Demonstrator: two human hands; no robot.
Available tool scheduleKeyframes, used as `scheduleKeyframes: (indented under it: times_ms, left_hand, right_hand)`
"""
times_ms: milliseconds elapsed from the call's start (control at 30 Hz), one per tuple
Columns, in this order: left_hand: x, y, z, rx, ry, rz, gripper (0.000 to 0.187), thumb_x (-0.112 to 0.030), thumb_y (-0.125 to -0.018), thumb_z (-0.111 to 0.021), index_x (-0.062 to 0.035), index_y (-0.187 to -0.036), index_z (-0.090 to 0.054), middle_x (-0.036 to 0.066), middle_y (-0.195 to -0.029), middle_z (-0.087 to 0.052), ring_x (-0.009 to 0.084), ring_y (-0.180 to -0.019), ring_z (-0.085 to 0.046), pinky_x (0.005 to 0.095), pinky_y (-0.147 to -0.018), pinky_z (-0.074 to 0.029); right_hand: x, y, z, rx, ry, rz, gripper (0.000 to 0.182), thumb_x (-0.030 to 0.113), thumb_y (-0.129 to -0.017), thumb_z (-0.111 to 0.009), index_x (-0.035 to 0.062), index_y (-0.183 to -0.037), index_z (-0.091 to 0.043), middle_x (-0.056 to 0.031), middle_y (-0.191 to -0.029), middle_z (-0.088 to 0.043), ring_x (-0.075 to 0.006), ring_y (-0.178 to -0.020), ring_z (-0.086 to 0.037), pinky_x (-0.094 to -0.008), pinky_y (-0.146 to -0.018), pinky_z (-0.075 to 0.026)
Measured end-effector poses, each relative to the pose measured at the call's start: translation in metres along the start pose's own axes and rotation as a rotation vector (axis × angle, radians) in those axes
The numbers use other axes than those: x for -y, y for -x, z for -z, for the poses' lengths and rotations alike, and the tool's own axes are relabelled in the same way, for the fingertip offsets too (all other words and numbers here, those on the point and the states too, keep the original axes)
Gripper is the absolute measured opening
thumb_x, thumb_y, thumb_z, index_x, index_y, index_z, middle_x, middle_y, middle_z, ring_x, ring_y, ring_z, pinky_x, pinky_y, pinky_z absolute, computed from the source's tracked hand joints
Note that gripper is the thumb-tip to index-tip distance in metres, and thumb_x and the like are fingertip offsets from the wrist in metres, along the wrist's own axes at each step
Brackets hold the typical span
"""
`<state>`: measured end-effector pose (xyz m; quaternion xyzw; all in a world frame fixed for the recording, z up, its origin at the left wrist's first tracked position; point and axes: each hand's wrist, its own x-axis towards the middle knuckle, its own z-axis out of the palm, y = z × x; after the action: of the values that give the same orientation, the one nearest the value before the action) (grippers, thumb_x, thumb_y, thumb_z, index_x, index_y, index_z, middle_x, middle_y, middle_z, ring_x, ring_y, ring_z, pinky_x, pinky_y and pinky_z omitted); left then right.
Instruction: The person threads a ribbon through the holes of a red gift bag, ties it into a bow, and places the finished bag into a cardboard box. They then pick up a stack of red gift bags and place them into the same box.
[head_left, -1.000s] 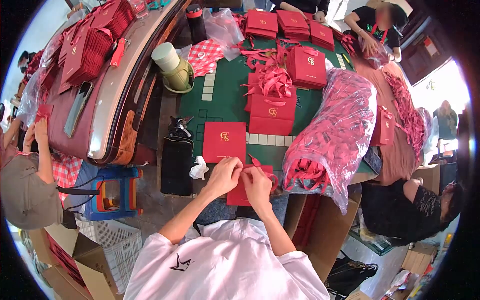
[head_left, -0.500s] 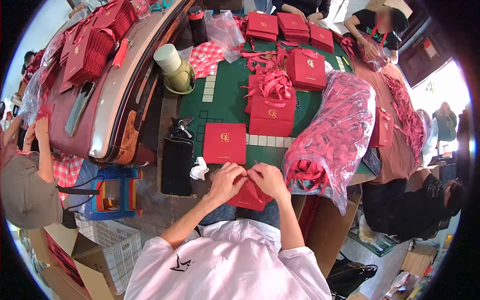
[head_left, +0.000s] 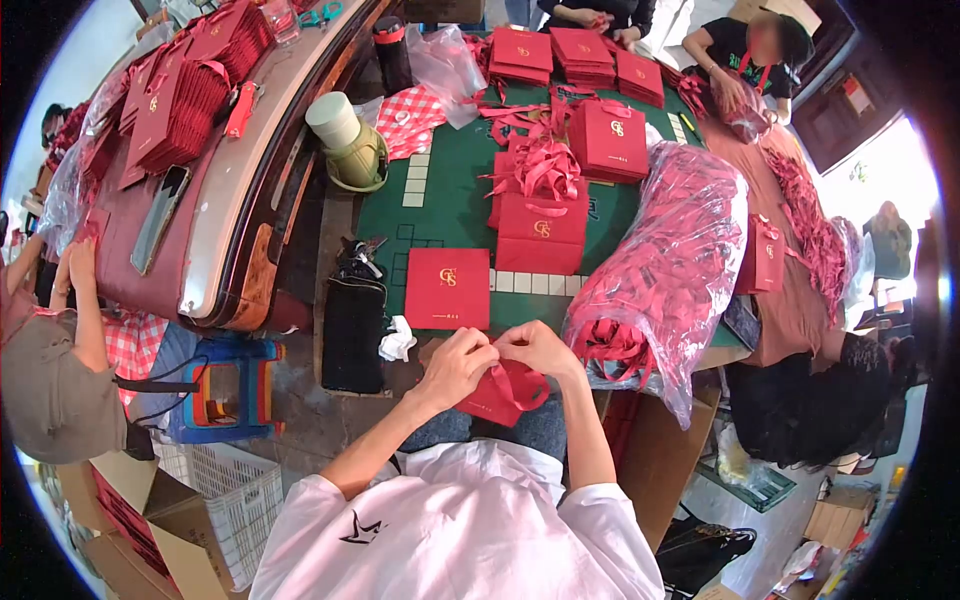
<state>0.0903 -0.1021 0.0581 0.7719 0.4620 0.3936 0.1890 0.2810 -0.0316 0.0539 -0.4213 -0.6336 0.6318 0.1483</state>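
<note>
A red paper gift bag (head_left: 487,405) rests over my lap at the near table edge. Above it, my left hand (head_left: 456,367) is closed in a pinch on a red ribbon (head_left: 508,382) that loops over the bag. My right hand (head_left: 543,352) pinches the ribbon as well, its fingertips close to those of the left. The exact grip points are partly hidden by my fingers. Just beyond my hands, a flat red bag (head_left: 448,288) with a gold logo lies on the green table (head_left: 400,215).
A clear plastic sack (head_left: 668,250) of red ribbons lies to the right. An upright red bag (head_left: 541,240) with ribbons on top stands ahead. A black pouch (head_left: 354,335), crumpled tissue (head_left: 397,340) and green flask (head_left: 347,150) are on the left. Other people work around.
My right hand has shifted slightly, and the ribbon now forms a wider loop over the bag in my lap. Both hands stay at the ribbon.
</note>
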Motion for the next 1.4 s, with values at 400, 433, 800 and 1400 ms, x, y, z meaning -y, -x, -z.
scheduleKeyframes:
  times_ms: [400,433,800,1400]
  left_hand:
    - [0.019,0.005,-0.012,-0.011,0.193,0.487,0.012,-0.009,-0.083,-0.071,-0.005,-0.092,-0.066,0.01,-0.086,-0.061,0.0232,-0.065,-0.061,0.0343,-0.059,-0.048]
    - [0.025,0.008,-0.015,-0.037,0.2,0.471,0.015,-0.01,-0.083,-0.072,-0.005,-0.096,-0.066,0.01,-0.086,-0.063,0.0202,-0.059,-0.06,0.0318,-0.056,-0.048]
    - [0.025,-0.017,-0.029,0.032,-0.073,0.414,0.016,-0.01,-0.08,-0.072,-0.0034,-0.092,-0.064,0.012,-0.087,-0.069,0.0318,-0.083,-0.066,0.042,-0.074,-0.052]
    - [0.022,-0.018,-0.021,0.036,0.194,0.548,0.018,-0.02,-0.079,-0.077,-0.0061,-0.091,-0.074,0.008,-0.081,-0.068,0.0182,-0.061,-0.058,0.0314,-0.057,-0.045]
  right_hand:
    - [-0.013,-0.011,-0.012,-0.674,0.201,0.134,0.015,0.013,-0.089,-0.068,-0.0002,-0.094,-0.071,-0.0075,-0.076,-0.07,-0.0121,-0.067,-0.065,-0.0272,-0.063,-0.051]
    - [-0.017,-0.01,-0.009,-0.704,0.254,0.176,0.015,0.014,-0.087,-0.07,0.0008,-0.095,-0.071,-0.0112,-0.076,-0.07,-0.0151,-0.069,-0.068,-0.0293,-0.065,-0.053]
    - [-0.018,-0.015,-0.028,-0.535,0.647,0.182,0.01,0.012,-0.076,-0.072,0.0074,-0.082,-0.065,-0.0109,-0.081,-0.064,-0.0318,-0.079,-0.065,-0.043,-0.068,-0.053]
    - [-0.013,0.014,-0.023,-0.479,0.047,0.272,0.013,0.005,-0.09,-0.064,-0.0001,-0.101,-0.069,-0.0144,-0.093,-0.069,-0.0209,-0.081,-0.07,-0.0297,-0.071,-0.053]
